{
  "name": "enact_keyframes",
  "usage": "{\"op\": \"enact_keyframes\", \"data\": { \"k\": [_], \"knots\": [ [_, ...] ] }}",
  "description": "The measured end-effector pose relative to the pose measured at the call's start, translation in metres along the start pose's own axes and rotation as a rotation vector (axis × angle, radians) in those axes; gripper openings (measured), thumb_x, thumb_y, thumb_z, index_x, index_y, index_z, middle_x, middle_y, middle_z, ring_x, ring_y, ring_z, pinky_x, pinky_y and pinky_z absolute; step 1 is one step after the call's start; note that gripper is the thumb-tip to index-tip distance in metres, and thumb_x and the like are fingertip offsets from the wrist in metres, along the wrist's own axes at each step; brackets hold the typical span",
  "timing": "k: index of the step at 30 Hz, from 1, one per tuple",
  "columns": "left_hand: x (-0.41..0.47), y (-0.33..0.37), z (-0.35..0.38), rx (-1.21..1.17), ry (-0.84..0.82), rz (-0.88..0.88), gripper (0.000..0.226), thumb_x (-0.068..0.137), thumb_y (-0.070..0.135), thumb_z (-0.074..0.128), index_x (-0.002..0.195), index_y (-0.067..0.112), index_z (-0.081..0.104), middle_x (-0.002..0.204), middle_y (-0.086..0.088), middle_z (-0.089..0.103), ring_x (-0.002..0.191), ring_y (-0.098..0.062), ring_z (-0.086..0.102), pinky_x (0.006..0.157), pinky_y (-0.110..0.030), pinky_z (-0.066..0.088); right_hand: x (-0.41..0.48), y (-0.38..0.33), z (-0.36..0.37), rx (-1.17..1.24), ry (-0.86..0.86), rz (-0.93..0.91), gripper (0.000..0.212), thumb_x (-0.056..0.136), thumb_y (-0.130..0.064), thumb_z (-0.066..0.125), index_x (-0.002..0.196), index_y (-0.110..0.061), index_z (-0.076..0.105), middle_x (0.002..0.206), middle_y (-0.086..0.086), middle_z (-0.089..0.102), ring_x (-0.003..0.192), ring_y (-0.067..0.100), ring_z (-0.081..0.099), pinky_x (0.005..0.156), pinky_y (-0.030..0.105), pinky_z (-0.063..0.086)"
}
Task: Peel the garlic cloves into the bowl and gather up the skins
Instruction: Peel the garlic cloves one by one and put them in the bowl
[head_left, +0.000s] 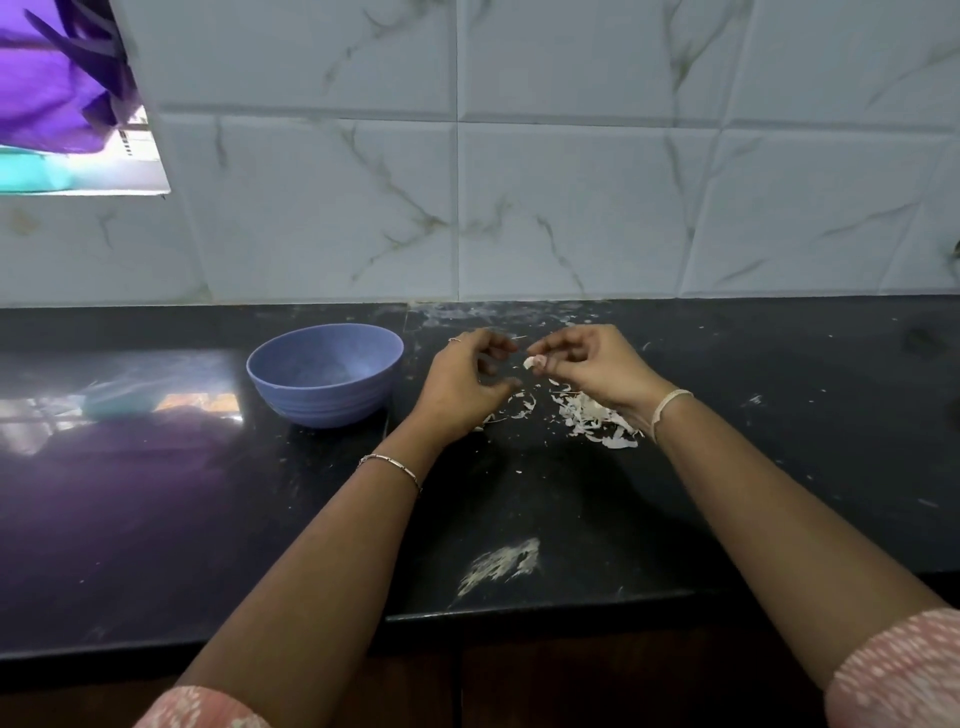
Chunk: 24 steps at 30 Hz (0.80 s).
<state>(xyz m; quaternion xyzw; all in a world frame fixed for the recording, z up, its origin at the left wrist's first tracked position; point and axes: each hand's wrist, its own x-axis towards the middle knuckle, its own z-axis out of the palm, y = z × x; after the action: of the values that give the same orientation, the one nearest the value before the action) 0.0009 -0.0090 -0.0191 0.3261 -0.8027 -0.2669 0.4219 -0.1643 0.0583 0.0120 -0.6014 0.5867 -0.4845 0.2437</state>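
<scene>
A blue bowl (324, 374) stands on the black counter (519, 493), left of both hands. My right hand (592, 371) pinches a small pale garlic clove (533, 362) between thumb and fingers, just above the counter. My left hand (467, 387) hovers close beside it with fingers curled and nothing visible in them. A heap of white garlic skins (592, 421) lies under and in front of my right hand, with a few loose shreds (517, 408) near my left hand. I cannot see into the bowl well enough to tell what it holds.
A tiled wall (519, 182) rises right behind the counter. A pale smear (501, 564) marks the counter near its front edge. Small white flecks are scattered to the right. A window opening (78, 104) is at upper left.
</scene>
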Motion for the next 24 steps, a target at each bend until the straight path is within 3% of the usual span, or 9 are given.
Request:
{"op": "enact_keyframes", "data": {
  "k": [3,6,9,14,18,24],
  "knots": [
    [0.004,0.000,0.006,-0.138,0.037,-0.045,0.019,0.078,0.013,0.081,0.093,0.017,0.069,0.089,0.006,0.070,0.076,-0.011,0.064,0.074,-0.023,0.055,-0.005,0.007,0.008,0.246,0.032,0.139,0.014,0.086,-0.006,0.071,0.097,-0.009,0.064,0.075,0.002,0.070,0.057,0.000,0.058,0.049,0.012,0.041],
    [0.006,-0.001,0.009,-0.196,0.086,-0.067,0.009,0.082,0.013,0.077,0.089,0.015,0.072,0.080,0.001,0.071,0.071,-0.015,0.066,0.069,-0.029,0.056,-0.003,0.011,0.012,0.325,0.028,0.188,0.007,0.089,-0.008,0.068,0.088,-0.013,0.063,0.079,0.001,0.069,0.063,0.006,0.055,0.054,0.016,0.042],
    [0.005,0.001,0.011,-0.271,0.103,-0.105,0.005,0.088,0.013,0.072,0.092,0.011,0.070,0.076,-0.003,0.069,0.065,-0.018,0.066,0.063,-0.035,0.059,-0.003,0.012,0.017,0.243,0.050,0.149,0.005,0.088,-0.014,0.070,0.085,-0.015,0.067,0.077,-0.004,0.066,0.067,0.004,0.056,0.054,0.015,0.044],
    [0.008,0.002,0.016,-0.317,0.087,-0.167,0.008,0.089,0.008,0.069,0.094,0.015,0.072,0.076,-0.002,0.067,0.062,-0.022,0.065,0.069,-0.044,0.061,-0.002,0.015,0.019,0.148,0.206,0.018,0.006,0.082,-0.014,0.077,0.078,-0.017,0.073,0.073,-0.005,0.070,0.063,-0.005,0.061,0.060,0.012,0.047],
    [0.008,0.003,0.017,-0.331,0.083,-0.188,0.011,0.089,0.008,0.068,0.098,0.012,0.074,0.076,-0.002,0.068,0.064,-0.018,0.065,0.071,-0.045,0.062,0.003,0.019,0.019,0.046,0.264,-0.024,0.009,0.080,-0.014,0.079,0.077,-0.021,0.075,0.079,-0.001,0.075,0.077,0.009,0.069,0.077,0.025,0.056],
    [0.008,0.004,0.019,-0.401,0.093,-0.229,0.011,0.089,0.008,0.069,0.099,0.009,0.074,0.078,-0.002,0.068,0.061,-0.013,0.065,0.074,-0.047,0.061,0.005,0.018,0.018,-0.081,0.309,-0.076,0.003,0.080,-0.019,0.078,0.083,-0.018,0.078,0.078,-0.006,0.075,0.076,0.007,0.070,0.079,0.030,0.059]
  ]
}}
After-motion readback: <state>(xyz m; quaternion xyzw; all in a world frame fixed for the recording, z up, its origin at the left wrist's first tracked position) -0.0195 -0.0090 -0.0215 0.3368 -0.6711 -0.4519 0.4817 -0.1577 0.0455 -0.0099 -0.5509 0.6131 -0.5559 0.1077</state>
